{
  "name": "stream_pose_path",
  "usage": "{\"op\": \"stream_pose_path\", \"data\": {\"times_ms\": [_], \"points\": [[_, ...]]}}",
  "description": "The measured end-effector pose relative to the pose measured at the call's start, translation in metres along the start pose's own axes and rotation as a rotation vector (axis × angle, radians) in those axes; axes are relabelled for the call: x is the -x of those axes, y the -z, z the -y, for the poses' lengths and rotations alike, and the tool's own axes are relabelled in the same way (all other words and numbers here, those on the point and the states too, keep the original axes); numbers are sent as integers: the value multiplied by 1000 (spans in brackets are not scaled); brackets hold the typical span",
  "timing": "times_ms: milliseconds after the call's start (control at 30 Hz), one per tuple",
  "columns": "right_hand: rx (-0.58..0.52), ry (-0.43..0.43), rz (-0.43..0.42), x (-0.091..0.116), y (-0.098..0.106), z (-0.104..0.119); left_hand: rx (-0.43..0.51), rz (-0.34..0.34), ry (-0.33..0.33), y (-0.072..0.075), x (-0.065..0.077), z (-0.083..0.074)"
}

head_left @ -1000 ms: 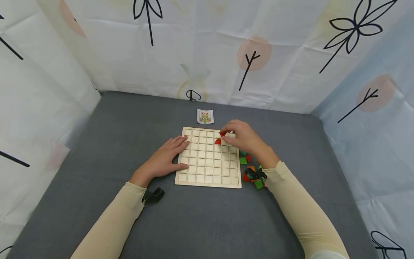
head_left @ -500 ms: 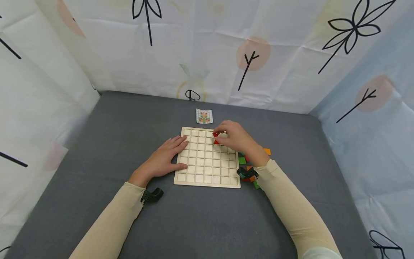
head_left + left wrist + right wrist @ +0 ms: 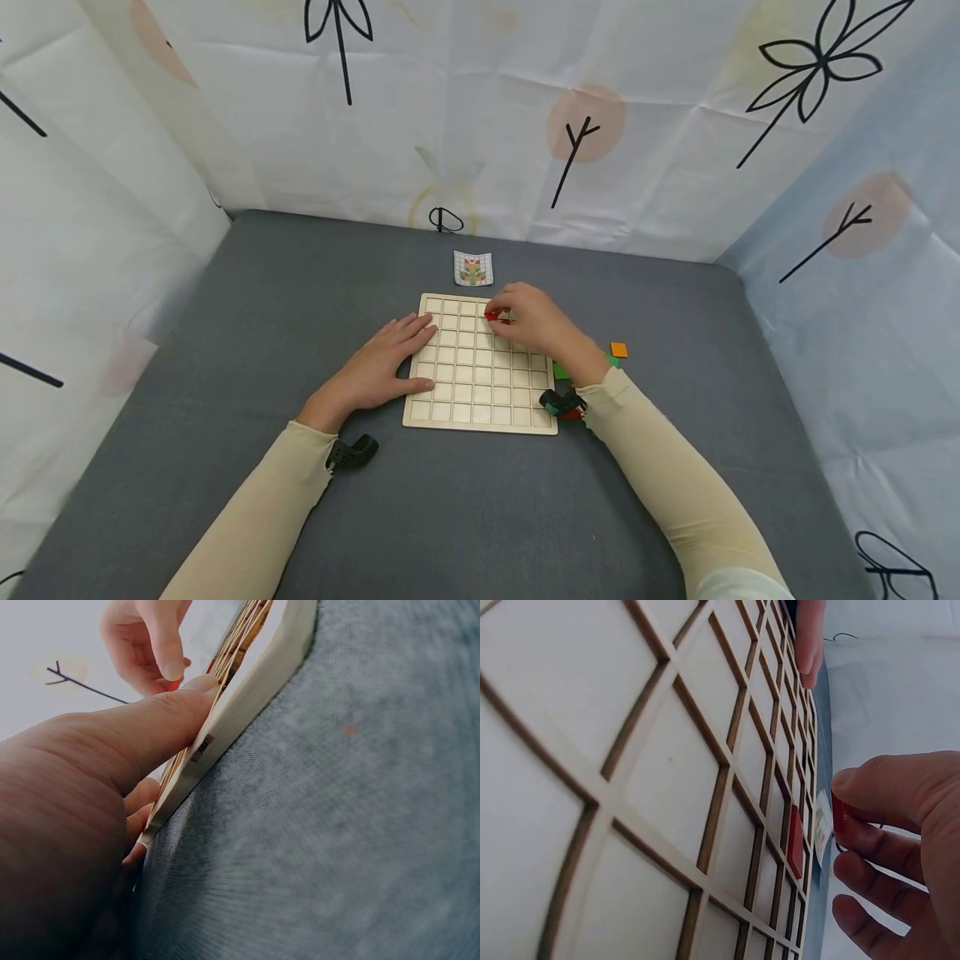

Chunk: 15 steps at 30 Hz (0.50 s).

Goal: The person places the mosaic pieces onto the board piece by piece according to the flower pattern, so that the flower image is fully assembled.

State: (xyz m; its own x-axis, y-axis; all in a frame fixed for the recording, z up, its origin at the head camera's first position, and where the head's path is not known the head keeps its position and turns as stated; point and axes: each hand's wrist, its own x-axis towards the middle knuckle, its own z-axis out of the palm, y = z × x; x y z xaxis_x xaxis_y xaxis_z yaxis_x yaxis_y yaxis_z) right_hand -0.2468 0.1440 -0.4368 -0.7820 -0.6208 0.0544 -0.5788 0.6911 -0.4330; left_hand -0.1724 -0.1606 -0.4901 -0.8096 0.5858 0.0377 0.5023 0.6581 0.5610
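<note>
A pale wooden grid board lies flat in the middle of the table. My left hand rests along its left edge, fingers straight, and in the left wrist view the thumb lies over the rim. Above the board's upper rows, my right hand pinches a small red piece between thumb and finger, held off the grid in the right wrist view. Another red piece sits in a cell near the far edge, close to these fingertips.
Behind the board lies a small card printed with a coloured grid pattern. At the right edge are loose pieces, among them a green square and an orange square, partly hidden by the right forearm. Patterned white cloth hangs around the table.
My right hand has moved left across the board's upper rows, carrying the red piece, and now covers the placed one in the head view. The left hand stays put.
</note>
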Motion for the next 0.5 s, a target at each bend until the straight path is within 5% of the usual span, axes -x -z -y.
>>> {"op": "stream_pose_path", "data": {"times_ms": [500], "points": [[60,8,11,-5,-12,6,-1,0,-4,1,1,0]]}}
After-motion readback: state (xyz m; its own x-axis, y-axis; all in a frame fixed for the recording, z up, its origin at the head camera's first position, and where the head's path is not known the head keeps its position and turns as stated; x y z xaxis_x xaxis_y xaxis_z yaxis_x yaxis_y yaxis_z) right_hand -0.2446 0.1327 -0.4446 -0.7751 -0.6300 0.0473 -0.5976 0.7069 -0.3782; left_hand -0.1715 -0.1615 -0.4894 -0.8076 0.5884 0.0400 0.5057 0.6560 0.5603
